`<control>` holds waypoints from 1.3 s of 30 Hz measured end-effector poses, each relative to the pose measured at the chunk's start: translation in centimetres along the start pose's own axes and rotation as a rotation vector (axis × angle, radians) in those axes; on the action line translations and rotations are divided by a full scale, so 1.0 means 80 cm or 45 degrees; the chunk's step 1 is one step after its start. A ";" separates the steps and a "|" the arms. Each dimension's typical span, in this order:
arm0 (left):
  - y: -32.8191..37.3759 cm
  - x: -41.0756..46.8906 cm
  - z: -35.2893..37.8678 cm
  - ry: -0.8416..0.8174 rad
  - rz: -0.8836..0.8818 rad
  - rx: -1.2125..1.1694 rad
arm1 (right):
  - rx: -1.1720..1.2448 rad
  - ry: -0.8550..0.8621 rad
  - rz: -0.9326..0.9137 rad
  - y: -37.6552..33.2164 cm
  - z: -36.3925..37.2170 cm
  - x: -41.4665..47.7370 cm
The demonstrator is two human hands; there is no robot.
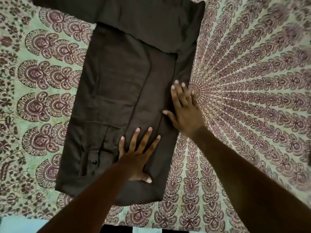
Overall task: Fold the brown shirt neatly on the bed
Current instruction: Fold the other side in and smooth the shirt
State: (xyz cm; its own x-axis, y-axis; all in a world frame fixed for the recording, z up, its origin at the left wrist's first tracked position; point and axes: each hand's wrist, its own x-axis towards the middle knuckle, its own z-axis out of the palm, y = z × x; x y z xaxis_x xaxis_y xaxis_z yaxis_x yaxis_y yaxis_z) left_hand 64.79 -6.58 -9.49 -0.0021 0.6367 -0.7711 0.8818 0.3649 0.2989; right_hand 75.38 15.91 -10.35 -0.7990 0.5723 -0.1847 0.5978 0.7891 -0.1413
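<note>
On bed (252, 81), brown shirt (117, 84) lies flat, sides folded inward. Left hand (136, 158) and right hand (183, 111) press it, fingers spread. Risk: sliding palms drag folded flap askew.

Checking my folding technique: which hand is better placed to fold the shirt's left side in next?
Probably the left hand: it rests flat on the brown shirt, nearer its left side. The right hand lies across the shirt's right edge, partly on the bedspread.
</note>
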 end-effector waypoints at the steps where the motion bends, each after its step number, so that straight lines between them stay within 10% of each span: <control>1: 0.000 0.000 -0.001 -0.014 -0.006 0.007 | 0.024 -0.001 -0.052 -0.008 0.004 -0.023; 8: 0.003 0.001 -0.006 -0.045 -0.009 0.003 | -0.106 -0.158 -0.395 0.018 0.029 -0.072; 17: 0.002 -0.008 -0.001 0.087 -0.002 -0.005 | -0.035 -0.167 -0.094 0.074 -0.022 0.094; 24: 0.026 -0.024 0.006 0.497 -0.067 0.007 | 0.077 -0.114 -0.356 0.053 0.006 0.001; 27: 0.043 -0.023 0.029 0.669 -0.203 -0.445 | 0.105 -0.105 -0.329 0.054 0.013 -0.008; 35: 0.053 -0.036 0.037 0.545 -0.518 -0.858 | -0.017 -0.055 -0.467 0.037 0.010 -0.005; 39: 0.060 -0.036 0.007 0.534 -0.592 -0.507 | -0.044 -0.136 -0.477 0.039 0.010 -0.001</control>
State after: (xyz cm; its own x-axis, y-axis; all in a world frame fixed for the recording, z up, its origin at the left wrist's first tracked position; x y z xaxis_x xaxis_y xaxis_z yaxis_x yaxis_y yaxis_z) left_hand 69.31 -7.03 -6.14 -0.5840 0.5333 -0.6120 0.5081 0.8281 0.2368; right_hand 77.36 18.13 -11.51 -0.9493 0.2179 -0.2266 0.2618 0.9470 -0.1859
